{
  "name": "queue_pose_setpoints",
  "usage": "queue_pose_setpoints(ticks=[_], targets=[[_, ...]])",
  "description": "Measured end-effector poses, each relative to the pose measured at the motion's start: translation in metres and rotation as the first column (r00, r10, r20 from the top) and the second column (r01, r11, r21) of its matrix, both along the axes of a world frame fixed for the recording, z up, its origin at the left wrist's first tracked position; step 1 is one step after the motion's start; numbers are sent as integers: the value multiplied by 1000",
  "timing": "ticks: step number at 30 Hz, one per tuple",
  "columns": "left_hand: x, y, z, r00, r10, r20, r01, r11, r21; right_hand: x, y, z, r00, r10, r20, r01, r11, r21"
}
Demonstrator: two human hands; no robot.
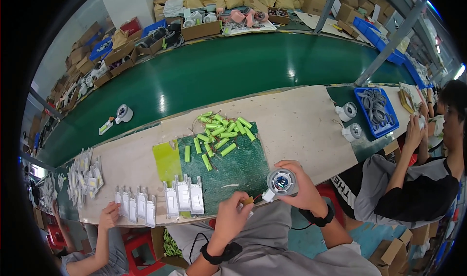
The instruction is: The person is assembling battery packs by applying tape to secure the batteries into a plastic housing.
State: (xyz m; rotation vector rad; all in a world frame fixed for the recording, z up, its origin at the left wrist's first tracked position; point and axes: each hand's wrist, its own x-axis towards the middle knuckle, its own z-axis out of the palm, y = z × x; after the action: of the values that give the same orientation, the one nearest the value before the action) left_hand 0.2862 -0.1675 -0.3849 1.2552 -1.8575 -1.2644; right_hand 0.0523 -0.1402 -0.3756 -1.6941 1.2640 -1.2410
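Observation:
My right hand [307, 192] is closed round a round white and grey housing [281, 181], its open face up and a small circuit board showing inside. A short white neck sticks out of the housing toward my left hand. My left hand [230, 218] is closed in a pinch on a small yellowish-brown piece [248, 200], mostly covered by the fingers. A thin red wire seems to run between this piece and the neck. Beyond my hands, a pile of green cylindrical batteries [221, 132] with thin leads lies on a dark green mat [238, 166].
White plastic frames [184, 195] stand left of the mat, with more frames [136, 205] near a co-worker's hand [109, 214]. On the right are two white housings [351, 132], a blue tray [396, 130] of grey rings and another person [413, 183]. A green conveyor belt [219, 66] runs behind.

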Motion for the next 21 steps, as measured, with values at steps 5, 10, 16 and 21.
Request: queue_pose_setpoints(ticks=[5,10,16,21], targets=[[9,-10,-24,843,140,-519,298,682,668,1,4,3,938,-11,-347,36,997,65],[6,-7,3,940,-196,-280,298,872,389,1,8,11,933,-133,-335,89,985,-145],[-38,-19,13,923,-227,311,267,959,-92,-4,14,-38,742,-406,-533,427,900,-91],[-46,-25,22,883,-235,407,319,936,-150,-6,22,-50,725,-512,-460,504,850,-152]])
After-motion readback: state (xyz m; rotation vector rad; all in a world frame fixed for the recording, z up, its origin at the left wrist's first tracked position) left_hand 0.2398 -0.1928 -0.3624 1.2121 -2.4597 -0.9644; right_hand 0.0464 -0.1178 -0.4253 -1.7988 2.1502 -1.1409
